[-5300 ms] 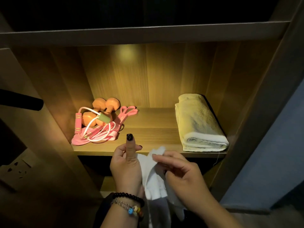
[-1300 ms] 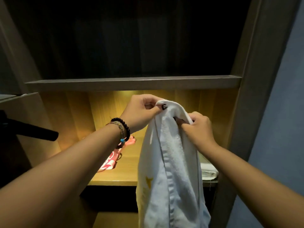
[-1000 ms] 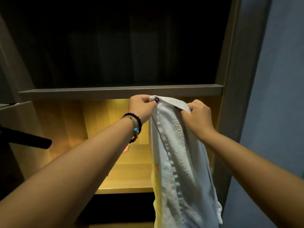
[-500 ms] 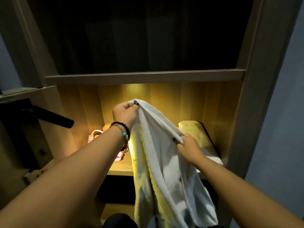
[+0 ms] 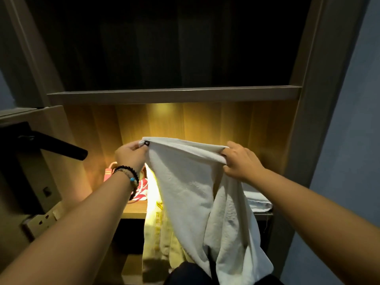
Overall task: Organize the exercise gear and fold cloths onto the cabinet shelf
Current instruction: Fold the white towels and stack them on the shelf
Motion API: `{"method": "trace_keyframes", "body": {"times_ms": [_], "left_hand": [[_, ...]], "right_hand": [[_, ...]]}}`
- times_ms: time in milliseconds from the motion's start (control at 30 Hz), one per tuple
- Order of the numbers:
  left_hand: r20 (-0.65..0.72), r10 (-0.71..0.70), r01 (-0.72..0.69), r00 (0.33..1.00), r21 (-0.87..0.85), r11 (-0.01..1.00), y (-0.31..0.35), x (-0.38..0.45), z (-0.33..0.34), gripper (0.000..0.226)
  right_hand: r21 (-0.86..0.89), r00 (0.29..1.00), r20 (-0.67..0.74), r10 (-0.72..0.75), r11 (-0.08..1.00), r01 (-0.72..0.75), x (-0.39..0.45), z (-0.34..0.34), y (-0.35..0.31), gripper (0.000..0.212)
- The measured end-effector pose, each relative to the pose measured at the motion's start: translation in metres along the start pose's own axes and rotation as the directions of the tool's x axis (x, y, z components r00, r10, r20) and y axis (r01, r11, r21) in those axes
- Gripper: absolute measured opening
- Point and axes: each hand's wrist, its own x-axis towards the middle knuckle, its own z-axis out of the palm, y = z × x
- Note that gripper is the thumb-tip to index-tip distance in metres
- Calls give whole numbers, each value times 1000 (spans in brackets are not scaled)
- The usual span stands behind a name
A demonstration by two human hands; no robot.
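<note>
left hand (image 5: 130, 156), right hand (image 5: 239, 163) pinch white towel (image 5: 185, 188) top edge, spread.

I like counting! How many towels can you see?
2. One white towel hangs between the left hand and right hand. One folded towel lies on the shelf, mostly hidden. More may be hidden.

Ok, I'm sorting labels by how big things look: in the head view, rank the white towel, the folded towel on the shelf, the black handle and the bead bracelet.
1. white towel
2. black handle
3. folded towel, mostly hidden, so unsure
4. bracelet
</note>
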Motion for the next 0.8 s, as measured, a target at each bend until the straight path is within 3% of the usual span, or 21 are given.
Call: {"method": "trace_keyframes", "body": {"times_ms": [133,200,267,367,500,667,800], "left_hand": [[-16,16,-17,1000,-120,993,24,-1,16,23],[-17,25,-27,1000,-145,989,29,0,16,24],[-35,23,-28,999,-139,990,25,0,9,27],[-28,4,-7,1000,-91,996,13,-1,0,24],[-66,31,-33,997,-18,999,2,-3,-5,21],[-23,-65,63,998,-63,996,-3,-8,-21,16],[36,-245,245,969,-260,934,-5,-17,-30,7]], "right_hand": [[110,972,-4,236,966,-234,6,1,0,40],[184,929,83,362,910,-371,5,-1,3,41],[142,895,189,404,891,-432,-4,1,4,40],[68,898,166,408,904,-423,-17,7,5,42],[-21,923,8,385,923,-385,-14,-1,3,45],[307,886,-149,438,872,-380,-9,-14,5,30],[453,872,-144,467,815,-362,-11,-7,11,32]]}}
